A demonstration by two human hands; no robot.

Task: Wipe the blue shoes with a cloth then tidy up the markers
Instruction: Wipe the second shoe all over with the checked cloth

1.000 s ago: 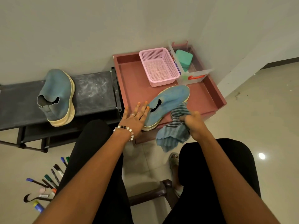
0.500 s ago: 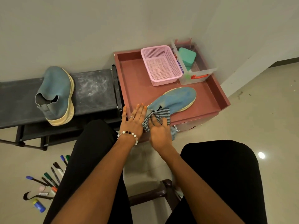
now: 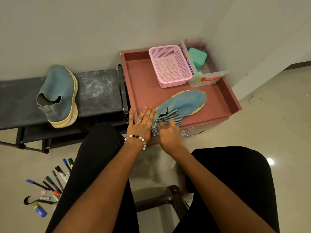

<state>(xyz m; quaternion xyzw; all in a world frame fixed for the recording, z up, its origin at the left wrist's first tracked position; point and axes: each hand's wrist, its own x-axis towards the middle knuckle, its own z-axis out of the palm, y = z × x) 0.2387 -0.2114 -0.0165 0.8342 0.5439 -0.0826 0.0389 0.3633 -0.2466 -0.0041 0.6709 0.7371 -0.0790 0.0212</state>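
Your left hand [image 3: 142,122] lies flat, fingers straight, against the blue shoe's [image 3: 183,102] heel on the red desk [image 3: 143,84]. Your right hand [image 3: 169,134] presses the striped cloth [image 3: 170,116] there, fingers blurred. Markers [image 3: 53,182] lie on the floor, far left of both.

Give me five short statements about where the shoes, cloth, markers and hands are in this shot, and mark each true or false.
1. The right hand presses the striped cloth against the heel end of the blue shoe on the red tray. True.
2. The left hand grips a marker. False: it lies flat with straight fingers beside the shoe's heel, holding nothing.
3. The second blue shoe sits on the dark bench. True.
4. The markers are already in the pink basket. False: they lie scattered on the floor at lower left, and the basket shows nothing inside.
5. The pink basket sits on the floor. False: it stands on the red tray, beside a clear container.
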